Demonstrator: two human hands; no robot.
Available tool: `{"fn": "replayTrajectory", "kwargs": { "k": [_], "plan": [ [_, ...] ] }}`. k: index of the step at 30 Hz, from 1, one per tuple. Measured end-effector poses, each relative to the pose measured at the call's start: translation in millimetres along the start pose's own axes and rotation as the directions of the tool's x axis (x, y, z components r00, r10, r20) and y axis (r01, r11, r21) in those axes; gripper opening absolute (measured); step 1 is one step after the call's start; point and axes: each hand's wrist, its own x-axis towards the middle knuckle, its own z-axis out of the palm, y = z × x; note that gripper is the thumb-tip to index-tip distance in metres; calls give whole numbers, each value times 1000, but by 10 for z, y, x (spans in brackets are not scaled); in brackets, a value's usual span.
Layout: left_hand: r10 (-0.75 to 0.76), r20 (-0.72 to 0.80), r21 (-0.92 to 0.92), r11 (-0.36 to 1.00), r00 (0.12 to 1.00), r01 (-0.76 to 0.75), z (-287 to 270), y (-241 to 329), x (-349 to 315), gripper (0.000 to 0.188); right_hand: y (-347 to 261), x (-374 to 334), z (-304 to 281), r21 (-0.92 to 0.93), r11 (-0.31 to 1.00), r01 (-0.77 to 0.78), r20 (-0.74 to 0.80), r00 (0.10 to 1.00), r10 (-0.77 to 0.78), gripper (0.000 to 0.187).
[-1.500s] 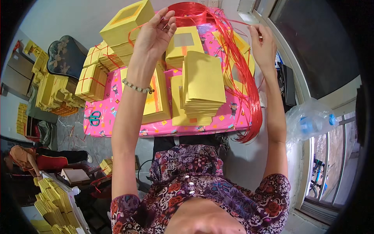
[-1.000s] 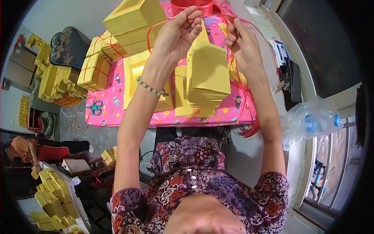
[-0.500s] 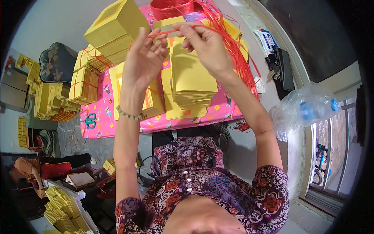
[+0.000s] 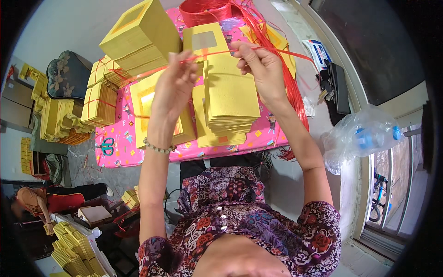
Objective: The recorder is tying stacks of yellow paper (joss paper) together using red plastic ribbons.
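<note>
My left hand (image 4: 173, 87) and my right hand (image 4: 260, 67) are raised over a pink patterned table. A thin red plastic strip (image 4: 216, 52) runs taut between them, and both hands are closed on it. The left fingers are a little blurred. Beneath the strip rises a stack of yellow paper pieces (image 4: 233, 87), its layers uneven at the near edge. Left of it, partly hidden by my left arm, lies another yellow stack (image 4: 184, 131). Behind sits a yellow stack with a pale rectangle (image 4: 203, 39). Loose ends of the strip trail beyond both hands.
A tall yellow stack (image 4: 143, 34) and tied bundles (image 4: 99, 104) stand at the left; green scissors (image 4: 107, 147) lie on the pink cover (image 4: 115, 127). A red basket (image 4: 203, 13) and hanging red strips (image 4: 293, 99) are behind. A person (image 4: 34, 201) bends over at lower left.
My right hand has moved right and slightly down, away from the left. My left hand has shifted slightly right and down. A longer length of red strip stretches between them.
</note>
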Motion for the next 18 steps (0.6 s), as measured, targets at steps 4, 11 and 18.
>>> {"fn": "replayTrajectory", "kwargs": {
  "k": [4,11,18],
  "plan": [
    [1,58,130,992,998,-9,279,-144,-35,36,31,-14,89,-102,994,-31,149,988,46,28],
    [110,-69,119,988,992,-102,-91,-225,7,33,6,-95,-329,-41,997,-71,-84,994,68,31],
    [107,-303,225,974,947,-38,-316,-507,-135,33,470,-448,-819,134,947,-291,-273,908,318,30]
  ]
}}
